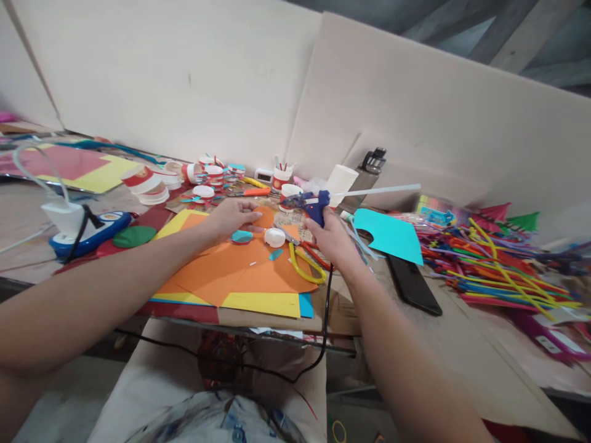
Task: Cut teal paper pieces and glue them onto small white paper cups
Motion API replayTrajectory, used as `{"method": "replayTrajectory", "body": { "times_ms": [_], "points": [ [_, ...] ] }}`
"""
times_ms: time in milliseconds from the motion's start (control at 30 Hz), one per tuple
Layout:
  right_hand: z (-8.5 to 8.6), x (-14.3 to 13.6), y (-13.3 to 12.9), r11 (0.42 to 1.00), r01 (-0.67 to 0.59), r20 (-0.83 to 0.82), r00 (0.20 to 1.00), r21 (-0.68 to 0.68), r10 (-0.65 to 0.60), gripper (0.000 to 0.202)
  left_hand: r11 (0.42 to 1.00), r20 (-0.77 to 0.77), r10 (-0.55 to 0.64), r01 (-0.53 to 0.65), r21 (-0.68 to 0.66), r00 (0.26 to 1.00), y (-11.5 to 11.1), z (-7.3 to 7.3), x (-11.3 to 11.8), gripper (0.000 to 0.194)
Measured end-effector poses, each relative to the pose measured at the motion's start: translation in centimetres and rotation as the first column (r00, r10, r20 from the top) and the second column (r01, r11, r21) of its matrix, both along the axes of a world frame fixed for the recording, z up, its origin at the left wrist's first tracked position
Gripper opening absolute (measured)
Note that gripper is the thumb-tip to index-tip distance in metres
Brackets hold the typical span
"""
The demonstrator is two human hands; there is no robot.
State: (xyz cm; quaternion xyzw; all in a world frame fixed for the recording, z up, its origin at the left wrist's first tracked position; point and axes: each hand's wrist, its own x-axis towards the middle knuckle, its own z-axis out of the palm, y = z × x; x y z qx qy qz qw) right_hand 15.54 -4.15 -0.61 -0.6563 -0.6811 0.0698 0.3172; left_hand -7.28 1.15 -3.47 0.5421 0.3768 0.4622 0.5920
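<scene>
In my right hand (pixel 333 237) is a blue hot glue gun (pixel 316 210), with a long translucent glue stick (pixel 383 191) poking out of its back. Its nozzle points left, towards my left hand (pixel 232 219), whose fingertips pinch a small orange paper piece (pixel 265 216). Under both hands lie sheets of orange paper (pixel 217 271) over yellow paper (pixel 263 303). On them rest a white paper-cup base (pixel 274 237), a teal paper scrap (pixel 242 237) and scissors with yellow and red handles (pixel 307 271).
Several red-and-white paper cups (pixel 141 181) stand along the back. At left is a blue power strip (pixel 104 231) with a white plug. A cyan sheet (pixel 390 234), a black phone (pixel 413 286) and colourful pipe cleaners (pixel 503 264) lie right. The gun's black cord (pixel 327 314) hangs over the front edge.
</scene>
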Motion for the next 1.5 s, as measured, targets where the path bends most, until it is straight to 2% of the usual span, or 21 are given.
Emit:
{"method": "replayTrajectory", "body": {
  "times_ms": [100, 200, 300, 433, 500, 567, 633, 700, 733, 800, 833, 933, 1000, 1133, 1267, 1400, 1500],
  "points": [
    [-0.5, 1.2, 1.3, 0.984, 0.068, -0.042, 0.996, -0.164, -0.076, 0.036, 1.000, -0.003, 0.003, -0.003, -0.013, 1.000, -0.1, 0.2, 0.1, 0.016],
    [-0.9, 2.3, 2.3, 0.952, 0.140, 0.054, 0.990, -0.271, -0.130, 0.037, 1.000, -0.012, 0.004, -0.004, -0.024, 1.000, -0.2, 0.2, 0.2, 0.017],
    [-1.1, 3.1, 2.9, 0.938, 0.220, 0.162, 0.970, -0.268, -0.181, 0.033, 1.000, -0.011, -0.011, 0.011, -0.020, 1.000, -0.2, 0.1, 0.1, 0.020],
    [-0.8, 3.4, 2.5, 0.947, 0.276, 0.282, 0.933, -0.167, -0.223, 0.031, 1.000, -0.011, -0.030, 0.030, -0.004, 0.999, 0.0, -0.2, -0.2, 0.022],
    [-0.5, 2.7, 2.0, 0.975, 0.212, 0.330, 0.927, -0.073, -0.177, 0.026, 0.999, -0.010, -0.031, 0.032, 0.007, 0.999, 0.1, -0.3, -0.2, 0.023],
    [-0.5, 1.6, 1.5, 1.000, -0.014, 0.321, 0.947, -0.009, 0.016, 0.015, 0.999, -0.005, -0.034, 0.034, 0.017, 0.999, 0.1, -0.4, -0.2, 0.024],
    [-0.8, 0.2, 1.3, 0.949, -0.312, 0.244, 0.917, -0.052, 0.315, 0.011, 0.999, 0.001, -0.039, 0.039, 0.028, 0.999, 0.0, -0.3, -0.2, 0.026],
    [-1.5, -1.0, 1.2, 0.868, -0.486, 0.206, 0.843, -0.101, 0.497, 0.009, 0.998, -0.001, -0.047, 0.047, 0.037, 0.999, -0.1, -0.2, -0.1, 0.027],
    [-1.9, -1.5, 1.3, 0.834, -0.532, 0.202, 0.809, -0.146, 0.552, 0.013, 0.998, -0.007, -0.045, 0.045, 0.039, 0.999, -0.2, -0.2, -0.1, 0.027],
    [-2.5, -1.9, 1.3, 0.810, -0.553, 0.214, 0.782, -0.196, 0.586, 0.020, 0.999, -0.018, -0.039, 0.039, 0.038, 0.999, -0.3, 0.0, -0.1, 0.025],
    [-2.6, -2.0, 1.3, 0.817, -0.546, 0.226, 0.785, -0.187, 0.577, 0.023, 0.999, -0.020, -0.035, 0.036, 0.037, 0.999, -0.4, 0.0, -0.1, 0.025],
    [-2.4, -1.9, 0.9, 0.836, -0.544, 0.244, 0.804, -0.066, 0.542, 0.033, 0.999, -0.027, -0.026, 0.027, 0.032, 0.999, -0.5, 0.2, -0.1, 0.023],
    [-1.9, -1.9, 0.5, 0.818, -0.574, 0.253, 0.786, -0.038, 0.563, 0.030, 0.999, -0.037, -0.027, 0.028, 0.030, 0.999, -0.6, 0.4, 0.0, 0.022],
    [-1.4, -2.4, 0.2, 0.785, -0.593, 0.315, 0.721, -0.180, 0.617, 0.013, 0.999, -0.040, -0.029, 0.030, 0.024, 0.999, -0.6, 0.5, 0.1, 0.023],
    [-1.7, -2.7, 0.6, 0.803, -0.520, 0.340, 0.729, -0.289, 0.594, 0.012, 0.999, -0.037, -0.023, 0.024, 0.026, 0.999, -0.6, 0.5, 0.1, 0.021],
    [-2.2, -2.8, 0.8, 0.816, -0.486, 0.367, 0.731, -0.312, 0.575, 0.009, 1.000, -0.044, -0.024, 0.025, 0.019, 0.999, -0.6, 0.4, 0.1, 0.020],
    [-2.3, -2.8, 0.6, 0.815, -0.519, 0.359, 0.732, -0.258, 0.579, 0.010, 0.999, -0.035, -0.043, 0.044, 0.024, 0.998, -0.6, 0.4, 0.1, 0.022]
  ]
}}
